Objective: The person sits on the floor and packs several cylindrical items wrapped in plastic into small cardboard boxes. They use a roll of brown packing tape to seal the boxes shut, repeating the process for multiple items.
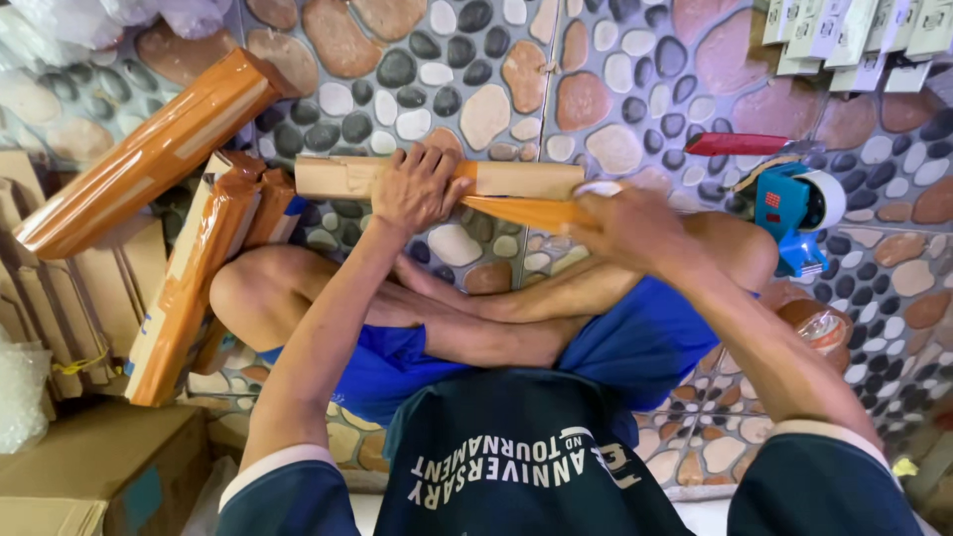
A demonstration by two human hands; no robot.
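A long narrow cardboard box (516, 179) lies crosswise in front of me, above my crossed legs. My left hand (415, 187) grips it near its middle, fingers curled over the top edge. My right hand (623, 220) holds a roll of brown packing tape, mostly hidden by the hand; a strip of the brown tape (521, 209) stretches from it along the box's lower edge. I sit on a floor patterned with pebbles.
Several long boxes wrapped in brown tape (189, 268) lean at the left, over flat cardboard (94, 467). A blue tape dispenser (789, 213) with a red cutter (737, 144) lies at the right, a brown tape roll (819, 323) below it. White packets (854, 35) sit top right.
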